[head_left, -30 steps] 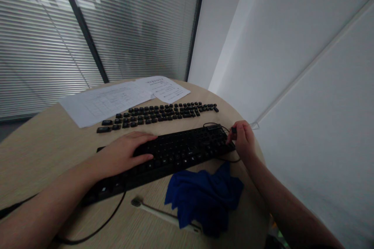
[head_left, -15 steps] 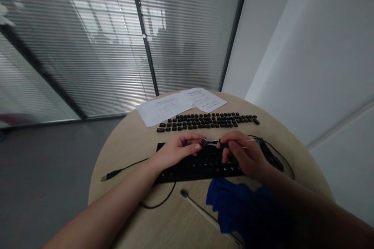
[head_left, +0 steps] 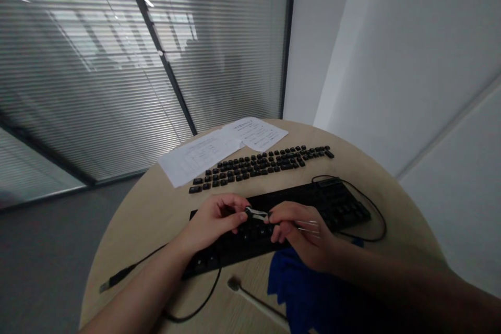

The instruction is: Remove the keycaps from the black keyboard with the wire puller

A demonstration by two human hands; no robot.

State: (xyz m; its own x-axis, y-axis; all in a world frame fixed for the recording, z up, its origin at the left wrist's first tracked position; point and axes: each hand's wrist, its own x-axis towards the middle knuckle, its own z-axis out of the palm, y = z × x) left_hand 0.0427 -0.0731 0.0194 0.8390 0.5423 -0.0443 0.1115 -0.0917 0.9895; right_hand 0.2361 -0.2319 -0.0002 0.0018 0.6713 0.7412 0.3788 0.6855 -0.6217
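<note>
Left hand (head_left: 213, 222): grip nearly closed, thumb and fingertips pinching a small black piece, apparently a key (head_left: 248, 211). Right hand (head_left: 305, 235): fingers curled and closed on the dark middle of a tool (head_left: 258, 212), its pale prongs reaching to the key, its thin wires showing on the other side. Whether the prongs bear on the key cannot be told. Both items are above the keyboard (head_left: 344, 206), which lies on the bench (head_left: 129, 235).

Handling, as judged: the key is light, stiff and smooth, liable to slip from a loose pinch; opposite side walls are the proper hold. The tool appears light, its prongs and wires springy and apt to bend under side load; it is best held at the middle. The keyboard is rigid and broad, suited to a hold at its edges.

Loose keys (head_left: 254, 167) lie in rows beyond the keyboard. A cloth (head_left: 279, 276), soft and limp, and a brush (head_left: 258, 302) lie on the near side.
</note>
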